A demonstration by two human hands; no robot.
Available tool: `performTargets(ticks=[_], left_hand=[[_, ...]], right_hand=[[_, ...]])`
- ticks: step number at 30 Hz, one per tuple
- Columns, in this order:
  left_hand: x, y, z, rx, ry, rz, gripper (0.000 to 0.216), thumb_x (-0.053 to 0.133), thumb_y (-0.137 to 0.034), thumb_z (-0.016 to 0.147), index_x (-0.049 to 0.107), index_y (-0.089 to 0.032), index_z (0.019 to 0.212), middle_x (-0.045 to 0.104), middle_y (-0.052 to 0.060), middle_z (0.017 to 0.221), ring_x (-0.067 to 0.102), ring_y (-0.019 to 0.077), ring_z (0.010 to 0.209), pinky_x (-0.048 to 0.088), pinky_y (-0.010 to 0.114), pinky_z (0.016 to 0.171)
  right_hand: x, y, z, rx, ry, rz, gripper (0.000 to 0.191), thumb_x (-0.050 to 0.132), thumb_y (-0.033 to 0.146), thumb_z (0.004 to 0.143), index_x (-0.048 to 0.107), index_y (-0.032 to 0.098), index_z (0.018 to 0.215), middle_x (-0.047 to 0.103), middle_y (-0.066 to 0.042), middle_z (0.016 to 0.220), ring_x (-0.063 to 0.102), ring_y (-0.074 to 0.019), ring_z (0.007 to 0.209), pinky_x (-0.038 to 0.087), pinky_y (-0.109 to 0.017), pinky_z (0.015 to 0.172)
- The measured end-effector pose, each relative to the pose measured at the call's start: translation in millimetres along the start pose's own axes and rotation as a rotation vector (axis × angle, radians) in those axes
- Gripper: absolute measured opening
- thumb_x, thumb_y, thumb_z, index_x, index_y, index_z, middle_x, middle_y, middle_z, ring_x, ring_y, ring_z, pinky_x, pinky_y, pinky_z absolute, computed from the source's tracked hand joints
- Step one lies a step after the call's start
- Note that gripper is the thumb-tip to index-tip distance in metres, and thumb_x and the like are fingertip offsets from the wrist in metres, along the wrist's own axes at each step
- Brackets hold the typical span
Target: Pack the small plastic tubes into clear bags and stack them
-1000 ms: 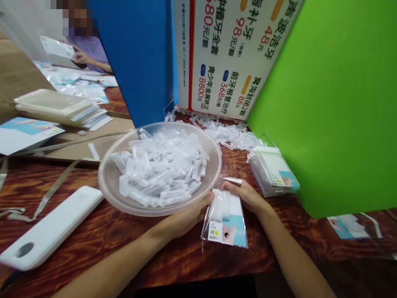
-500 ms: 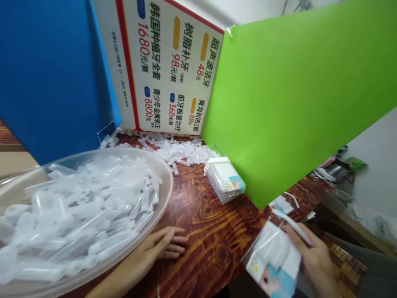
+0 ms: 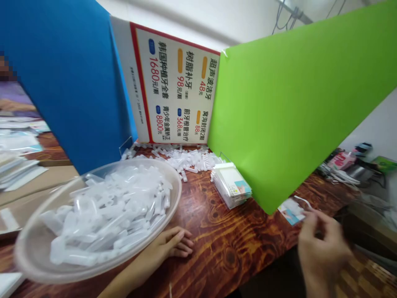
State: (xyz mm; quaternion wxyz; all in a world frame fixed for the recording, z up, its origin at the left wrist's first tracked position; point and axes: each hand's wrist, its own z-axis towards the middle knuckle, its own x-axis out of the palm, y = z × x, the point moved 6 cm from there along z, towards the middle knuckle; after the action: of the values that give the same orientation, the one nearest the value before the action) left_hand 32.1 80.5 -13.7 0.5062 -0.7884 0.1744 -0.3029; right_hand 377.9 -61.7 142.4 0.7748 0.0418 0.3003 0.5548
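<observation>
My left hand (image 3: pixel 176 243) lies on the wooden tabletop, fingers loosely extended and holding nothing, beside the rim of a wide translucent basin (image 3: pixel 178 186). White translucent plastic tubes (image 3: pixel 108 215) fill that basin. At the table's right edge, my somewhat blurred right hand (image 3: pixel 322 242) has its fingers curled, with thumb and forefinger pinched at the end of a thin white strip (image 3: pixel 303 201). The strip lies by a small packet (image 3: pixel 291 211) with a blue and white printed card. A stack of similar clear packets (image 3: pixel 231 186) stands between the hands, toward the back.
A blue panel (image 3: pixel 77 82), a printed price board (image 3: pixel 176 87) and a green panel (image 3: pixel 279 103) stand around the work area. Loose white tubes (image 3: pixel 192 159) lie before the board. Far left are piled cards (image 3: pixel 18 169) and part of another person's arm (image 3: pixel 17 105).
The packet and white strip that my right hand held are out of view. That hand has moved up to the packet on the table. My left hand stays put while the view has shifted.
</observation>
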Motion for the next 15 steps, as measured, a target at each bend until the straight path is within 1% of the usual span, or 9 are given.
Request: performTargets(ticks=[1,2,3,5,7,8,10,13,15], left_hand=[[0.0,-0.3,-0.1,0.007,0.009,-0.001,0.055,0.070,-0.067,0.081,0.073,-0.015,0.098,0.078,0.012,0.096,0.074,0.0247,0.091,0.058,0.036,0.088],[-0.1,-0.4,-0.2,0.011,0.015,-0.002,0.054,0.071,-0.066,0.081,0.072,-0.015,0.098,0.078,0.011,0.096,0.074,0.0241,0.090,0.058,0.036,0.087],[-0.4,-0.6,-0.2,0.016,0.017,-0.002,0.054,0.072,-0.066,0.081,0.072,-0.015,0.098,0.077,0.011,0.095,0.073,0.0235,0.089,0.057,0.036,0.087],[-0.8,-0.5,-0.5,0.026,0.014,-0.004,0.055,0.073,-0.067,0.079,0.071,-0.015,0.097,0.077,0.010,0.093,0.073,0.0222,0.087,0.057,0.034,0.086],[0.1,0.6,-0.8,0.035,0.022,-0.011,0.058,0.074,-0.069,0.076,0.071,-0.014,0.095,0.076,0.009,0.090,0.073,0.0212,0.084,0.056,0.033,0.083],[1.2,1.4,-1.0,0.040,0.032,-0.018,0.059,0.074,-0.070,0.075,0.070,-0.014,0.094,0.076,0.009,0.088,0.072,0.0208,0.082,0.056,0.033,0.082],[4.1,2.5,-1.4,0.052,0.057,-0.032,0.060,0.073,-0.071,0.076,0.069,-0.013,0.093,0.075,0.009,0.087,0.072,0.0205,0.080,0.056,0.034,0.081],[6.9,1.1,-2.0,0.081,0.062,-0.064,0.065,0.068,-0.074,0.078,0.066,-0.014,0.103,0.074,0.011,0.092,0.072,0.0215,0.082,0.055,0.037,0.083],[8.3,-0.6,-2.2,0.100,0.080,-0.095,0.070,0.064,-0.076,0.079,0.062,-0.016,0.114,0.073,0.012,0.101,0.071,0.0231,0.089,0.054,0.039,0.085]], right_hand=[[16.7,26.3,-8.9,-0.143,0.104,0.109,0.028,0.050,0.038,0.097,0.070,0.023,0.109,0.076,-0.014,0.101,0.073,-0.0316,0.091,0.058,-0.045,0.085],[37.5,50.7,-18.1,-0.292,0.251,0.213,0.028,0.049,0.034,0.097,0.070,0.023,0.112,0.076,-0.013,0.107,0.072,-0.0312,0.097,0.058,-0.046,0.089],[58.3,68.6,-25.7,-0.397,0.370,0.270,0.032,0.048,0.029,0.096,0.068,0.022,0.120,0.073,-0.014,0.118,0.069,-0.0313,0.108,0.056,-0.048,0.095],[95.4,86.5,-35.3,-0.529,0.515,0.288,0.038,0.046,0.020,0.093,0.067,0.018,0.124,0.070,-0.014,0.128,0.064,-0.0320,0.120,0.052,-0.054,0.103],[118.1,86.9,-39.6,-0.583,0.561,0.257,0.036,0.047,0.015,0.090,0.071,0.018,0.117,0.073,-0.013,0.122,0.067,-0.0318,0.114,0.048,-0.059,0.105],[121.5,84.7,-41.5,-0.596,0.552,0.255,0.033,0.048,0.014,0.090,0.073,0.020,0.111,0.075,-0.012,0.116,0.069,-0.0312,0.107,0.047,-0.061,0.105],[112.2,82.4,-46.9,-0.613,0.461,0.296,0.028,0.052,0.014,0.092,0.075,0.024,0.104,0.078,-0.008,0.106,0.072,-0.0299,0.094,0.048,-0.062,0.101],[80.1,94.7,-69.3,-0.645,0.339,0.419,0.028,0.059,0.018,0.092,0.075,0.035,0.108,0.079,-0.002,0.099,0.073,-0.0312,0.086,0.053,-0.060,0.090],[58.2,116.7,-97.6,-0.745,0.330,0.544,0.033,0.058,0.015,0.092,0.073,0.037,0.111,0.079,0.000,0.093,0.073,-0.0290,0.079,0.057,-0.053,0.080]])
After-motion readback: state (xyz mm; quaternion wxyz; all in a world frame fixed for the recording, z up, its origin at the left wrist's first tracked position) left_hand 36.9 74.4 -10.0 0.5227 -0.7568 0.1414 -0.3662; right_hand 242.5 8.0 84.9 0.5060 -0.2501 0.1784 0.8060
